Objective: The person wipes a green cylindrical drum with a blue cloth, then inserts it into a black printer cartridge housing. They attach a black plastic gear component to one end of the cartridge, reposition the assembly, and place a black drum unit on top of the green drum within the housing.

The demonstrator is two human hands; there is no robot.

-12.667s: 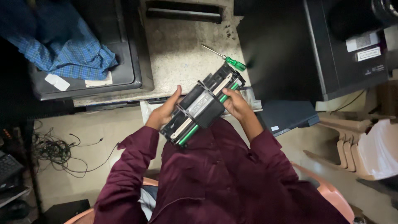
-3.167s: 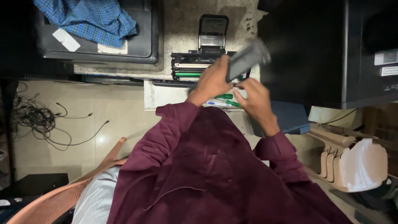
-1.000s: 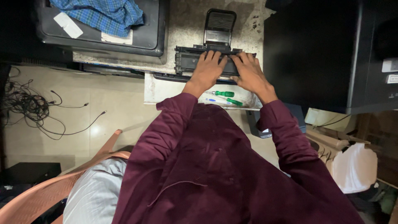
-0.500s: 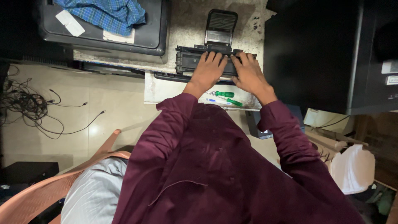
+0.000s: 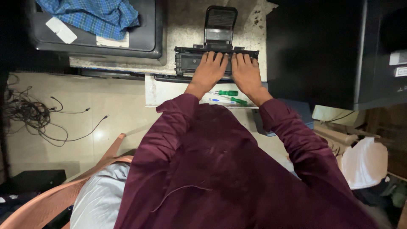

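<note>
Long black plastic cartridge (image 5: 188, 61) lies across the speckled stone bench (image 5: 186, 25) edge. Left hand (image 5: 208, 71) and right hand (image 5: 244, 73) rest flat on it, fingers extended, pressing down. Green-handled screwdrivers (image 5: 231, 96) lie below. Checked cloth (image 5: 91, 16) crumpled on a grey printer (image 5: 144, 40).

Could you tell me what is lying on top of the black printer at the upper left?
A blue checked cloth lies on the printer, beside two pale labels. What the cloth covers cannot be seen.
</note>
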